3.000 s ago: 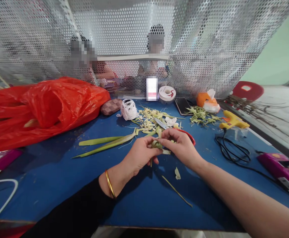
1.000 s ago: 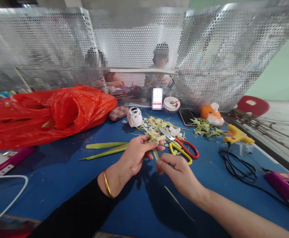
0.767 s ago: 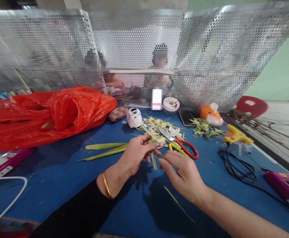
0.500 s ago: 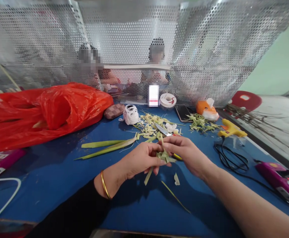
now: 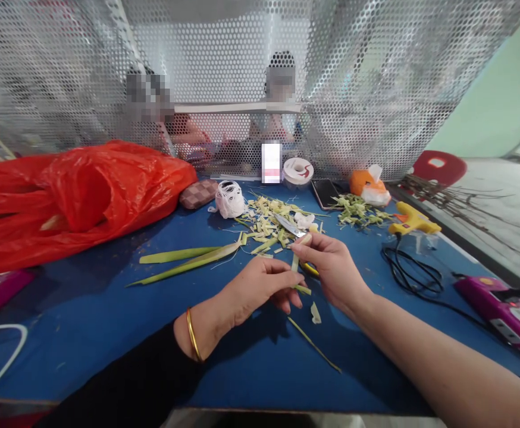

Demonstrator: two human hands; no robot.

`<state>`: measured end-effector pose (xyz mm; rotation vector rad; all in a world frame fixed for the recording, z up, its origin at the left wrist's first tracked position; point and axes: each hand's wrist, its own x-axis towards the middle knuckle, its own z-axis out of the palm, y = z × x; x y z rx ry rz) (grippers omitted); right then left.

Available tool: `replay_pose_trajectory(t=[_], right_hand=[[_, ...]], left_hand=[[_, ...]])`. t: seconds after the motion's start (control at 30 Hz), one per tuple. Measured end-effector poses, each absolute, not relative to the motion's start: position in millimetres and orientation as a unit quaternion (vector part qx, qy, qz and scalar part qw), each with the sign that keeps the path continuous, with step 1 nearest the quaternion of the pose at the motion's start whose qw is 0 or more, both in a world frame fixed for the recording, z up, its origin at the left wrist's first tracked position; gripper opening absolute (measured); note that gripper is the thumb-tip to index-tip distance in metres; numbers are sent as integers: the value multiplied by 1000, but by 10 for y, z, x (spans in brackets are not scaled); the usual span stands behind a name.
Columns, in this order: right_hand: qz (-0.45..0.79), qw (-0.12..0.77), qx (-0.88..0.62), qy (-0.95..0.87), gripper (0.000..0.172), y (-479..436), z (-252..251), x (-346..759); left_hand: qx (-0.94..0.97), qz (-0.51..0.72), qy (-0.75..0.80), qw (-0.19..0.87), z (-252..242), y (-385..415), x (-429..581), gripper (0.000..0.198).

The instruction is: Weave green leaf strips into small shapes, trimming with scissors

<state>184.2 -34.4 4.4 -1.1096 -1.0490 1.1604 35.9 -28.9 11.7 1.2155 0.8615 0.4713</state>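
Over the blue table, my left hand pinches a folded piece of pale green leaf strip whose shape is partly hidden by the fingers. My right hand grips the upper end of a leaf strip that runs down to the left fingers. Just beyond the hands lie scissors, their handles partly covered by my right hand. A heap of cut leaf scraps spreads behind them. Below the hands rest a small pale scrap and a thin green stem. Two long leaves lie to the left.
A red plastic bag fills the back left. Along the back are white string, a ribbon spool, a lit phone and a dark phone. At right are a yellow glue gun, its cable and a purple power strip.
My right hand has moved slightly up and away from the left, drawing the strip's end upright between them. The bunched leaf piece at the fingers shows less. The camera view has shifted slightly.
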Motion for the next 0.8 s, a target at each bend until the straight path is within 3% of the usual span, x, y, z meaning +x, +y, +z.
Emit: replay_pose_trajectory(t=[0.13, 0.27, 0.43, 0.53, 0.63, 0.8], right_hand=[[487, 555, -490, -464, 29, -316, 18, 1866], [468, 495, -525, -510, 38, -308, 32, 1913], [278, 390, -541, -692, 33, -390, 79, 1905], [183, 378, -510, -750, 31, -429, 79, 1880], [213, 394, -478, -756, 33, -434, 94, 1875], [382, 452, -502, -631, 33, -401, 168, 1938]], left_hand=[[552, 211, 380, 711, 128, -290, 347, 23], [522, 301, 407, 686, 109, -242, 323, 27], [483, 364, 407, 684, 109, -173, 279, 31], [478, 348, 411, 694, 112, -175, 277, 36], [479, 343, 422, 689, 133, -194, 287, 35], [478, 331, 411, 703, 202, -176, 273, 36]])
